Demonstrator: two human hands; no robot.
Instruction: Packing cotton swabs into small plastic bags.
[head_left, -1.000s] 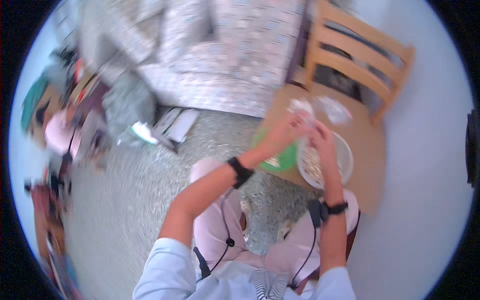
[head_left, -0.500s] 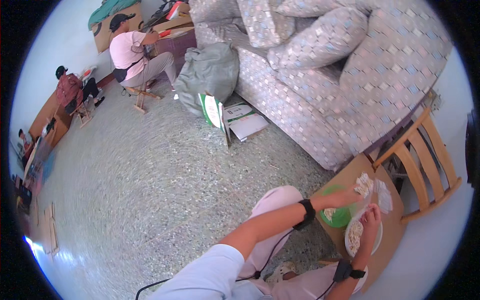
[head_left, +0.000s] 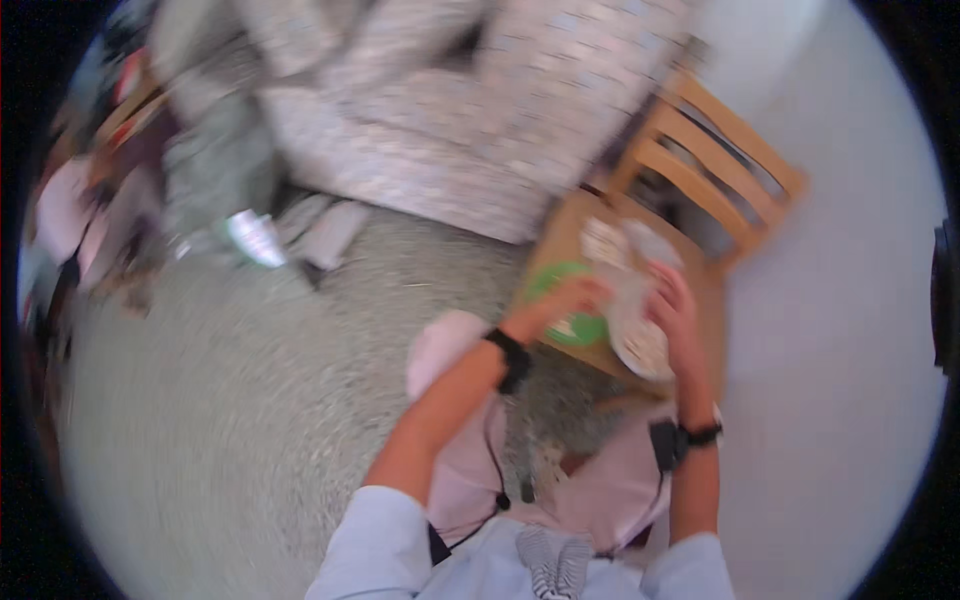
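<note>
Over a wooden chair seat [head_left: 705,300], both my hands are closed, blurred by motion. My left hand [head_left: 582,296] is above a green dish [head_left: 556,328] with a few pale pieces in it. My right hand [head_left: 674,300] has its fingers curled beside a white bowl [head_left: 640,362] that contains pale small pieces. A thin, see-through plastic bag [head_left: 626,290] spans the gap between my fingers, its outline smeared. Behind my hands lie a heap of whitish pieces [head_left: 604,242] and more clear plastic bags [head_left: 652,242].
The slatted chair back [head_left: 715,165] rises at the far right beside a pale wall [head_left: 810,330]. A patterned sofa [head_left: 400,150] stands beyond. Toward the left are a grey-green sack [head_left: 222,160], flattened cartons [head_left: 330,235] and a seated person [head_left: 75,215] in pink.
My view has swung right, so the chair, bowls and hands now sit nearer the middle. My hands stay over the bowls, with the plastic bag between them.
</note>
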